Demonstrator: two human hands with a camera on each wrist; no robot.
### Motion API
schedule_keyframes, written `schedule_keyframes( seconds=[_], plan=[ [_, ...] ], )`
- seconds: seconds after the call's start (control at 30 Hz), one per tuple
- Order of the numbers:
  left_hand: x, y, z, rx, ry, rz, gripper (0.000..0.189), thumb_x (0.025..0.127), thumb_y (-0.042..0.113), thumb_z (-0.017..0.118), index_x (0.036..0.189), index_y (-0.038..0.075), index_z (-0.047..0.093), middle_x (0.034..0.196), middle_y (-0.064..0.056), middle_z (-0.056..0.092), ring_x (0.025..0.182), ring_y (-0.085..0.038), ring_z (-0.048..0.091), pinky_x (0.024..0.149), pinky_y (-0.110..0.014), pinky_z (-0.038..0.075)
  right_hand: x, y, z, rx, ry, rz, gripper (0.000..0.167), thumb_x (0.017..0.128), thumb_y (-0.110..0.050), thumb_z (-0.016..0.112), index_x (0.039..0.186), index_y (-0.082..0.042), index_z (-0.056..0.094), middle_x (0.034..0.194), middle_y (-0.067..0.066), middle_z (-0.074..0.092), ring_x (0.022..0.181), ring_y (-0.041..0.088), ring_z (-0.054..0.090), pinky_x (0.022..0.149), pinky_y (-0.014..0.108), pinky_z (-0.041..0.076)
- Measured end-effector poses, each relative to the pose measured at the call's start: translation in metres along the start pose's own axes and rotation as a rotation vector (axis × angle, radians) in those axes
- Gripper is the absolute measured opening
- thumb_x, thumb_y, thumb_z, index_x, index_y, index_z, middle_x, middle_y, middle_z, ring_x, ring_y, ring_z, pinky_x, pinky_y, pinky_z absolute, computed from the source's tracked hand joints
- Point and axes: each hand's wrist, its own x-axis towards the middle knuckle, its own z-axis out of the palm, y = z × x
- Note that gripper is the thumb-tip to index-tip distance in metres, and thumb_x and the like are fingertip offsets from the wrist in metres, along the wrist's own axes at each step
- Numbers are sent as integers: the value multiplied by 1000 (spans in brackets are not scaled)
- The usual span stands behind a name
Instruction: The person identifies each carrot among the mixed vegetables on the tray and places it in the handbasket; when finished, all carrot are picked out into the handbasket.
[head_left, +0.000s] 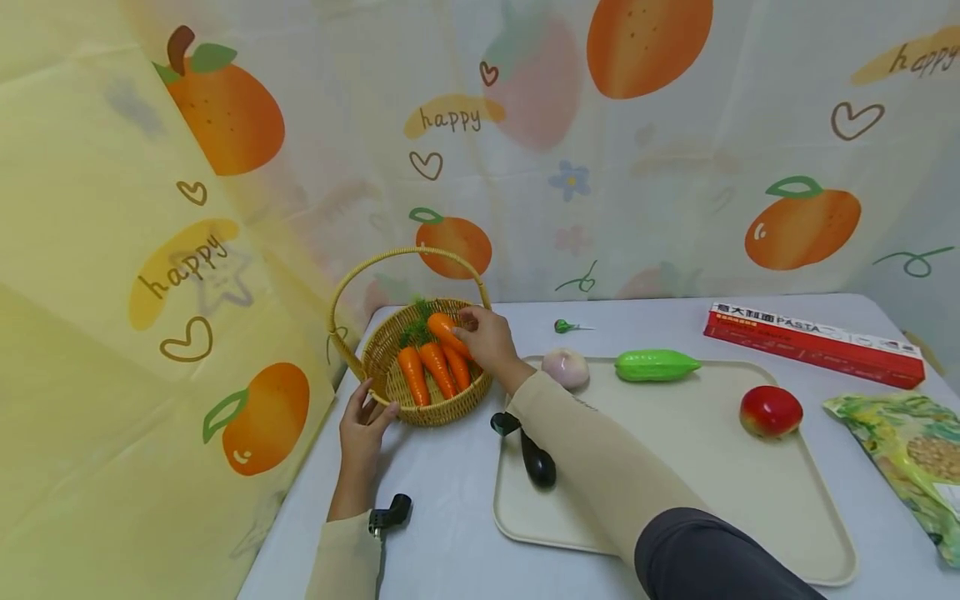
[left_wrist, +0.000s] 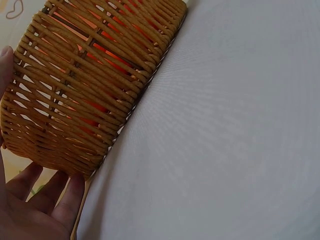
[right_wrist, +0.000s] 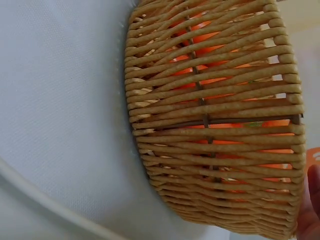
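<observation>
A round wicker basket [head_left: 467, 403] with a tall arched handle stands at the table's back left. Several orange carrots [head_left: 412, 375] with green tops lie inside it. My right hand [head_left: 491, 340] reaches over the basket's right rim and pinches one carrot [head_left: 442, 330], which lies slanted above the others. On the front left, my left hand [head_left: 363, 425] holds the basket from outside, thumb near the rim. In the left wrist view its fingers [left_wrist: 47, 192] touch the woven wall. The right wrist view shows mostly the wall, with a bit of my right hand [right_wrist: 311, 215] at the edge.
A beige tray [head_left: 675, 467] holds a purple-white bulb [head_left: 566, 368], a green ridged vegetable [head_left: 656, 365], a red fruit [head_left: 771, 411] and a dark eggplant [head_left: 538, 462]. A small green-headed item [head_left: 564, 326] lies behind it. Right are a red pasta box [head_left: 813, 346] and a green bag [head_left: 907, 462].
</observation>
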Motion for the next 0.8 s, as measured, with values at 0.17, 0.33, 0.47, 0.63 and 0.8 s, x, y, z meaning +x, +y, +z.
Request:
schedule_keyframes(
  seconds=[0.17,0.33,0.47,0.63,0.8],
  plan=[
    [6,-2,3,14,-8,-8,71,85,15,77,147,13,43,152,-8,35,130,-33,45,85,-15,48,-3,2,-8,-1,6,-14,38,91,-23,71,125,-9,63,116,1,65,101,15,59,90,31,50],
    [9,-2,6,19,-14,-17,73,84,16,78,148,12,41,153,-7,34,131,-32,44,85,-13,47,-10,11,-20,17,13,-55,39,91,-21,71,126,-6,63,116,1,65,103,16,60,91,32,49],
    [10,0,9,14,-25,-26,73,85,14,77,149,13,40,152,-9,35,132,-32,42,85,-13,46,-18,19,-35,23,31,-103,36,90,-21,72,122,-5,65,113,4,66,99,15,60,88,31,51],
    [12,14,2,75,20,-50,69,89,22,73,149,16,40,153,-4,34,133,-28,41,99,-28,44,-30,23,-56,39,31,-182,34,90,-20,72,119,-3,65,112,9,67,95,15,62,83,28,54],
    [5,37,-7,430,130,-69,70,89,47,68,147,18,42,141,-11,48,122,-30,51,95,-48,46,-44,32,-88,-43,45,-243,32,90,-19,73,117,-4,66,108,6,67,96,15,64,81,27,54]
  ],
)
